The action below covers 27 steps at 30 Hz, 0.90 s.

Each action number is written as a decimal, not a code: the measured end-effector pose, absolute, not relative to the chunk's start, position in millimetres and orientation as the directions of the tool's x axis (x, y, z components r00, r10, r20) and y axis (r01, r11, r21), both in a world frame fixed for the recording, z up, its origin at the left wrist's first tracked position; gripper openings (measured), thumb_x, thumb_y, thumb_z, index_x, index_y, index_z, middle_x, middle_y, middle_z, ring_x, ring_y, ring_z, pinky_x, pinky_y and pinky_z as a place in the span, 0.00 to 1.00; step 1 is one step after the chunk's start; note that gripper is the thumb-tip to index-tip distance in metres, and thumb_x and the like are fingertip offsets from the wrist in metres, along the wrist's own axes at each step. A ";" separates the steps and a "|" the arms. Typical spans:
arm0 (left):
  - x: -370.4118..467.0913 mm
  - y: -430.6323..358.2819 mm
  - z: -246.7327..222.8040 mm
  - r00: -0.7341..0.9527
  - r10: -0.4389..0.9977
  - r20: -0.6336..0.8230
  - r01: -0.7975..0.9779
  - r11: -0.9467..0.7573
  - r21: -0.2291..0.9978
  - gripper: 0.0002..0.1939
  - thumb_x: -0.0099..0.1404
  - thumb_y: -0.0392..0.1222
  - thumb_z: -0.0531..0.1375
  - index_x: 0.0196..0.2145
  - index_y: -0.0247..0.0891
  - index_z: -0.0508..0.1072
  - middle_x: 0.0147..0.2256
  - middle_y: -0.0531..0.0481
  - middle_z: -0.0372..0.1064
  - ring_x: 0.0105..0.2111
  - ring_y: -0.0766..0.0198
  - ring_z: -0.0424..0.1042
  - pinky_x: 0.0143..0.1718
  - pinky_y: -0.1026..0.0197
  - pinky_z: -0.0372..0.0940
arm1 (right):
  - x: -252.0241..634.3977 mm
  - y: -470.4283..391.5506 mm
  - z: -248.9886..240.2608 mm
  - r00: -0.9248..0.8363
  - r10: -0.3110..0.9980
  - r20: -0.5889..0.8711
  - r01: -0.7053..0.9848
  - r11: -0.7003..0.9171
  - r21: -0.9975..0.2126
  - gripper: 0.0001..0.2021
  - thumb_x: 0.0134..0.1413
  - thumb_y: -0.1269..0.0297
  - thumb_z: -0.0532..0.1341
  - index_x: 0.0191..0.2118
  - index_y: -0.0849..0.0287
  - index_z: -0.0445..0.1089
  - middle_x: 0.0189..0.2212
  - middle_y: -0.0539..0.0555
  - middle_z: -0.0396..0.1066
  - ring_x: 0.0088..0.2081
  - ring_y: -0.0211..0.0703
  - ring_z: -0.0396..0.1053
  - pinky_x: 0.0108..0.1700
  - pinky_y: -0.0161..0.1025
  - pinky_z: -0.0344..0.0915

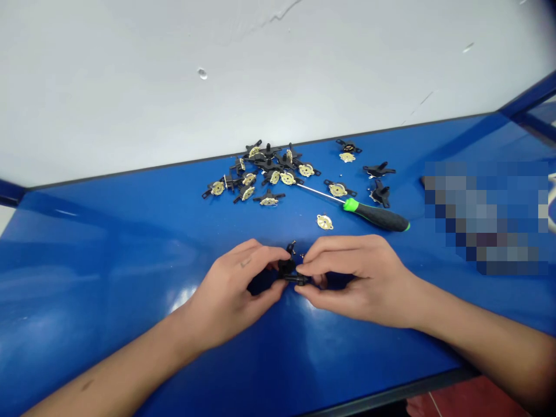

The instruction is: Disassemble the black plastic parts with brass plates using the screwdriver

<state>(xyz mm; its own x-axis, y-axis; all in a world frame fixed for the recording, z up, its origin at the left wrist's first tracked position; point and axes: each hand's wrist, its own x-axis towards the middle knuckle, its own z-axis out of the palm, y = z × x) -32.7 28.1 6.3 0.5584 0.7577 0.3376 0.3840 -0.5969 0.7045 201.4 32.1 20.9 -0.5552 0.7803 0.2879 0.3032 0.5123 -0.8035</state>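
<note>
Reaching in from 8 o'clock, taking the held black bracket as the centre of the dial, the left hand (pixel 234 281) has its thumb and index finger clamped on the left side of that black bracket (pixel 286 266). Between 11 and 12 o'clock, on the blue surface (pixel 104 255), lies a crowded group of similar brackets (pixel 269 200), many with a gold-coloured plate showing, some touching or overlapping. The held bracket sits between the two hands near the front of the surface, with one narrow arm pointing toward 1 o'clock. Just beyond the right fingertips, between 1 and 2 o'clock, a loose gold-coloured plate (pixel 324 222) lies flat. Farther off at 1 o'clock are a bracket with its plate facing up (pixel 337 189) and, near the back edge, another bracket (pixel 348 146) with a gold disc (pixel 347 157) just in front of it. At 3 o'clock the right hand (pixel 365 281) pinches the bracket's lower right end between thumb and fingers (pixel 324 266). A screwdriver (pixel 377 215) has its green and black handle at 2 o'clock, the shaft running toward 12 o'clock and ending at the group's edge. Behind the handle lie two more brackets (pixel 380 193). Between 2 and 3 o'clock, far right, is a pixelated patch whose contents cannot be made out.
</note>
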 end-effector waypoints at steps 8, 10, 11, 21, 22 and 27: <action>-27.4 20.2 4.7 0.387 0.904 0.180 0.300 -0.308 0.903 0.18 0.64 0.29 0.66 0.51 0.37 0.80 0.33 0.51 0.76 0.29 0.68 0.73 0.32 0.66 0.71 | 200.8 30.5 20.9 -0.481 0.784 0.393 0.355 0.584 -0.730 0.04 0.56 0.74 0.68 0.37 0.59 0.76 0.30 0.50 0.75 0.26 0.32 0.70 0.27 0.30 0.69; -26.9 19.8 4.4 0.370 0.922 0.116 0.277 -0.229 0.933 0.18 0.64 0.30 0.66 0.51 0.37 0.81 0.32 0.50 0.75 0.28 0.68 0.72 0.29 0.65 0.70 | 200.6 30.8 20.4 -0.458 0.788 0.413 0.376 0.592 -0.713 0.04 0.56 0.73 0.68 0.37 0.58 0.76 0.30 0.50 0.75 0.25 0.33 0.71 0.27 0.31 0.69; -26.8 20.1 4.5 0.368 0.924 0.099 0.277 -0.211 0.937 0.18 0.64 0.30 0.65 0.51 0.38 0.81 0.32 0.50 0.74 0.27 0.68 0.70 0.28 0.66 0.69 | 200.3 31.1 20.1 -0.450 0.792 0.411 0.392 0.589 -0.707 0.04 0.56 0.73 0.68 0.36 0.58 0.76 0.30 0.50 0.75 0.25 0.33 0.70 0.27 0.31 0.69; -22.2 20.4 5.9 0.371 0.888 0.273 0.349 -0.406 0.845 0.16 0.65 0.28 0.63 0.49 0.34 0.82 0.30 0.48 0.75 0.25 0.70 0.69 0.25 0.68 0.66 | 193.2 32.6 16.5 -0.409 0.862 0.300 0.404 0.466 -0.787 0.02 0.55 0.71 0.68 0.32 0.59 0.76 0.25 0.49 0.73 0.24 0.34 0.69 0.27 0.33 0.67; -22.2 20.0 5.6 0.356 0.892 0.278 0.362 -0.406 0.839 0.14 0.65 0.28 0.64 0.48 0.33 0.83 0.29 0.48 0.75 0.24 0.70 0.69 0.24 0.68 0.66 | 192.9 32.4 16.4 -0.405 0.869 0.284 0.404 0.449 -0.797 0.02 0.55 0.71 0.68 0.31 0.59 0.76 0.25 0.49 0.73 0.24 0.34 0.69 0.27 0.33 0.67; -22.8 18.1 4.8 0.293 0.906 0.305 0.392 -0.405 0.826 0.08 0.63 0.29 0.67 0.40 0.31 0.83 0.26 0.49 0.77 0.22 0.70 0.71 0.23 0.69 0.67 | 192.3 32.1 15.6 -0.389 0.901 0.192 0.425 0.361 -0.830 0.02 0.55 0.70 0.70 0.31 0.61 0.78 0.24 0.50 0.73 0.25 0.35 0.69 0.27 0.34 0.65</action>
<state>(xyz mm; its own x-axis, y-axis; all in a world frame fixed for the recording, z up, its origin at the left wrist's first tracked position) -22.8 18.1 4.8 0.2935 0.9060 0.3052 0.3924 -0.4052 0.8257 192.3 32.1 15.6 -0.3889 0.9010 0.1922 0.4254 0.3607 -0.8301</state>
